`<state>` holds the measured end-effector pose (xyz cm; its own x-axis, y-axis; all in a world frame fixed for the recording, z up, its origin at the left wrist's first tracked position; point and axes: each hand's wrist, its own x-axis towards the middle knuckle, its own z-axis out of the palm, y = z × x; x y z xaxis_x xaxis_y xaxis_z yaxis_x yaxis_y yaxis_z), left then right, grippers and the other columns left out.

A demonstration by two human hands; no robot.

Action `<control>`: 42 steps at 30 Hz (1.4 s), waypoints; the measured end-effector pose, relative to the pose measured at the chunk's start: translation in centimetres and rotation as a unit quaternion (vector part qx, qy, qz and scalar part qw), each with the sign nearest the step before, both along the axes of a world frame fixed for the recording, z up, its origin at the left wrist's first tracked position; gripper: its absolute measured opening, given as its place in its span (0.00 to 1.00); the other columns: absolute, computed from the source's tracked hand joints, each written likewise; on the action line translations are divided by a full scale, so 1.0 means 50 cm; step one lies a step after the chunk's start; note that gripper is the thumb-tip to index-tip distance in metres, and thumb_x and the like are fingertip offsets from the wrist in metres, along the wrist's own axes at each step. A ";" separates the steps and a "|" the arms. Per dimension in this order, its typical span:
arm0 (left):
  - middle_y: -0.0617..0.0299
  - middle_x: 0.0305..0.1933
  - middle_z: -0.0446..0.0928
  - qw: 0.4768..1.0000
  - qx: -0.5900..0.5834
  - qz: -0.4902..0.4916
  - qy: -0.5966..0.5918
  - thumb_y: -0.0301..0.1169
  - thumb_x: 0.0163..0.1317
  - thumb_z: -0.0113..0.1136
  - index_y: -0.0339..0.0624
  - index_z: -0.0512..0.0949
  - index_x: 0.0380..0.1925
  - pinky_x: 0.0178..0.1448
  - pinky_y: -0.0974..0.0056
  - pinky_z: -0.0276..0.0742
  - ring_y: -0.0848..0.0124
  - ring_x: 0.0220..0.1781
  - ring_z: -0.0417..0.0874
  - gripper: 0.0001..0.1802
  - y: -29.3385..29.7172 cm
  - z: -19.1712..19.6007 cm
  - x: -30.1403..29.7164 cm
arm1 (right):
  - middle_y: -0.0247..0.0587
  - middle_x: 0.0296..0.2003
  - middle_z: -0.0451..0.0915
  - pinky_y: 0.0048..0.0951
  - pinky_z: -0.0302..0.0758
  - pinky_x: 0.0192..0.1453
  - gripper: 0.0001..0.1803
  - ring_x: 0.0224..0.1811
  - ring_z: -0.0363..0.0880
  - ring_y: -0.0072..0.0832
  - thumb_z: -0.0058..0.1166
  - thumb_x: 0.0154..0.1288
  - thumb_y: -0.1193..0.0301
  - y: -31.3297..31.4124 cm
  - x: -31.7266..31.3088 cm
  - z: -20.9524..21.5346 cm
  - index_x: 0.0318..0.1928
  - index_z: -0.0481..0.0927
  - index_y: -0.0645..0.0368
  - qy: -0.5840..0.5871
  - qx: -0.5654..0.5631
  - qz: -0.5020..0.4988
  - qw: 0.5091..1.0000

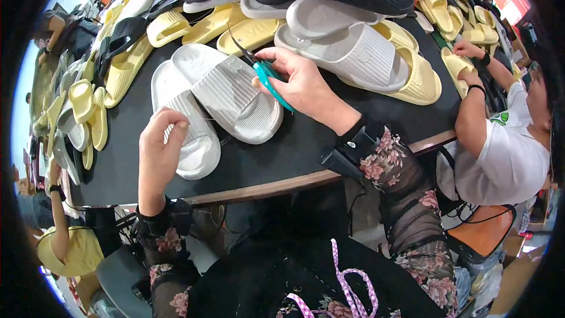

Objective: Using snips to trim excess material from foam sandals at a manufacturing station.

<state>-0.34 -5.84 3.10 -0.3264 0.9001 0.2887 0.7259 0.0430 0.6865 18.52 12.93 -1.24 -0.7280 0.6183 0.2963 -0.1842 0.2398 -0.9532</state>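
Note:
My right hand [306,85] is closed around the teal handles of a pair of scissors [268,82]. The dark blades point up and away, over the far end of a pair of light grey slippers. One grey slipper [235,97] lies partly over its mate [197,150] on the black tabletop. Beside the left slipper, over its strap, my left hand [160,147] has its thumb and fingers pinched together. A thin pale strand shows by those fingertips, and it seems to be held there.
Black, grey and yellow slippers [421,76] are stacked along the table's far side. More yellow slippers [97,118] lie at the left. A co-worker in a white shirt [509,147] handles a yellow slipper at the right; another person in yellow [70,250] sits at the left.

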 end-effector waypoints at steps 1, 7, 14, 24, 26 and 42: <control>0.62 0.29 0.73 1.000 0.000 0.002 0.000 0.21 0.58 0.52 0.33 0.73 0.30 0.40 0.71 0.68 0.74 0.33 0.73 0.02 -0.002 -0.006 -0.007 | 0.32 0.36 0.78 0.17 0.73 0.41 0.21 0.36 0.74 0.12 0.60 0.59 0.75 -0.002 -0.003 -0.004 0.52 0.71 0.66 0.008 0.007 -0.004 1.000; 0.64 0.28 0.73 0.995 0.018 0.003 -0.103 0.22 0.60 0.49 0.32 0.72 0.30 0.39 0.72 0.68 0.79 0.33 0.71 0.04 0.013 -0.003 -0.024 | 0.32 0.32 0.77 0.14 0.71 0.26 0.23 0.27 0.73 0.11 0.59 0.60 0.70 -0.007 0.014 0.026 0.54 0.70 0.64 -0.028 -0.080 0.070 0.994; 0.65 0.29 0.74 0.983 -0.032 -0.063 -0.169 0.27 0.63 0.46 0.33 0.73 0.30 0.40 0.73 0.68 0.79 0.33 0.71 0.08 0.084 0.011 -0.053 | 0.36 0.31 0.76 0.18 0.73 0.25 0.25 0.26 0.75 0.17 0.55 0.62 0.67 -0.030 0.013 0.035 0.56 0.66 0.64 -0.031 -0.239 0.200 0.950; 0.67 0.30 0.74 0.957 -0.014 -0.108 -0.269 0.29 0.62 0.46 0.37 0.74 0.30 0.39 0.75 0.65 0.81 0.34 0.70 0.09 0.052 -0.010 -0.094 | 0.38 0.30 0.77 0.21 0.76 0.27 0.20 0.28 0.78 0.22 0.45 0.69 0.60 -0.067 0.023 0.059 0.53 0.66 0.61 -0.123 -0.242 0.362 0.892; 0.67 0.31 0.74 0.949 0.004 -0.113 -0.293 0.28 0.62 0.45 0.38 0.74 0.30 0.38 0.76 0.64 0.81 0.34 0.70 0.08 0.046 -0.026 -0.106 | 0.38 0.29 0.77 0.21 0.76 0.26 0.20 0.28 0.79 0.23 0.45 0.69 0.58 -0.079 0.017 0.053 0.52 0.66 0.60 -0.144 -0.248 0.365 0.886; 0.64 0.30 0.71 0.940 0.046 -0.149 -0.304 0.24 0.56 0.43 0.39 0.67 0.22 0.44 0.71 0.67 0.74 0.37 0.72 0.05 0.041 -0.027 -0.100 | 0.40 0.32 0.77 0.21 0.75 0.30 0.23 0.30 0.79 0.24 0.43 0.69 0.61 -0.087 0.014 0.070 0.57 0.65 0.65 -0.216 -0.298 0.367 0.854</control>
